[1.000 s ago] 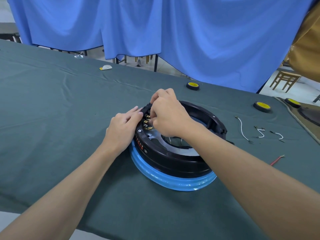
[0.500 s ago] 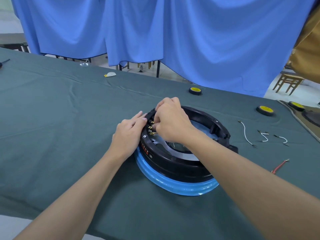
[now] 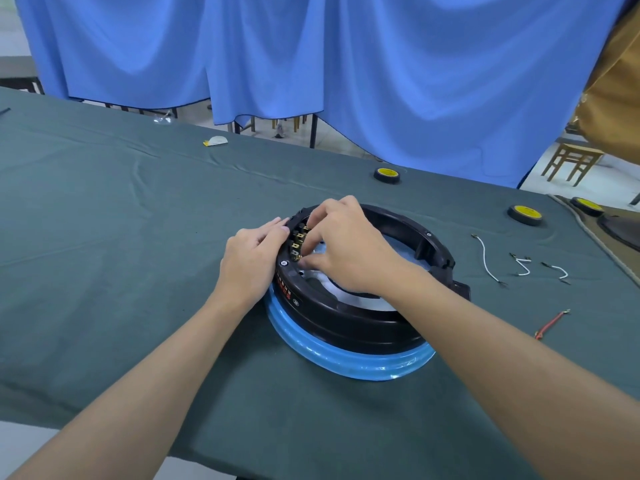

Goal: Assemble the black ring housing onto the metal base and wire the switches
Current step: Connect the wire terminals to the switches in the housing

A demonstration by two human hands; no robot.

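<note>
Our left hand (image 3: 251,261) lies against the outer wall of the black ring housing (image 3: 363,317), fingers straight and pressed together. At mid-table the housing already sits on the metal base (image 3: 346,363), whose rim is wrapped in blue film. Our right hand (image 3: 346,251) curls over the switches (image 3: 298,242), fingertips pinching at their brass terminals; we cannot tell whether they hold a wire. Rightward, white wires (image 3: 486,258) and a red wire (image 3: 550,323) lie loose, so most of the wiring seems left. The red print on the housing's side is too small to read.
</note>
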